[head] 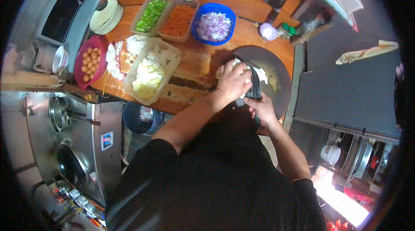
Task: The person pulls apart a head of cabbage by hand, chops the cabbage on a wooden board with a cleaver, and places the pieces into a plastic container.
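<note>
My right hand (262, 109) grips the handle of a broad-bladed kitchen knife (254, 85), its dark blade blurred. Fingers bent, my left hand (234, 82) presses on pale pieces of vegetable (261, 75) just left of the blade; most of them are hidden under the hand. Both hands work over a round, dark chopping board (282, 69) on the wooden table (197, 66). Left of the board, a translucent plastic tub (176, 56) holds chopped pale cabbage (147, 77).
Along the back stand tubs of chopped green vegetable (153, 14) and shredded carrot (178, 20), then a blue basket (195, 33) of chopped red onion. At left are a pink basket (103, 41) of eggs, stacked plates (107, 17) and a steel stove (108, 159). Green-capped jars (287, 30) stand right.
</note>
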